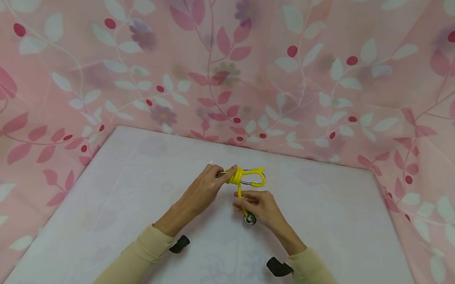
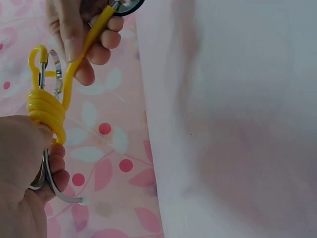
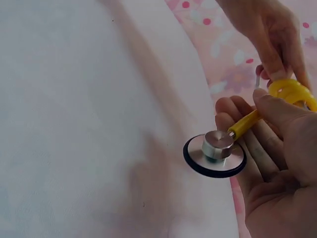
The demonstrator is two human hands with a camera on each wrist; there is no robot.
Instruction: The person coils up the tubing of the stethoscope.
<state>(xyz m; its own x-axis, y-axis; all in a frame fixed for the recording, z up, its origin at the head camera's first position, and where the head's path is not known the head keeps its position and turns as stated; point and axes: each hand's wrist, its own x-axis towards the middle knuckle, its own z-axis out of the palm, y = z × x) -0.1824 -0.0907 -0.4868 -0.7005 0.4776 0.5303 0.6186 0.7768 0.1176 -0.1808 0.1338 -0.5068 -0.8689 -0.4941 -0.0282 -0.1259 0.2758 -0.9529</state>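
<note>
Evidently, stethoscope chest piece (image 3: 218, 153): metal, likely the heavy end; just beside the right hand (image 1: 261, 206).
Right thumb and fingers: pinching the yellow tubing (image 3: 245, 123) near it, sensibly.
Coil (image 2: 45, 109): over the white table (image 1: 322, 220), round metal ear tubes (image 2: 68, 198); probably bendy, grippy, apt to unwind.
Left hand (image 1: 205, 183): clamped on coil and ear tubes, a steadying hold.

The yellow tubing (image 2: 45, 106) looks like smooth, glossy rubber or soft plastic. The chestpiece (image 3: 218, 145) is shiny polished metal with a smooth dark rim (image 3: 215, 173), and the ear tubes (image 2: 56, 190) are bright metal too. The sleeves (image 1: 126, 259) are matt cloth, the pink hanging (image 1: 239, 65) printed cloth, the worktop (image 1: 209, 262) smooth and matt.
</note>
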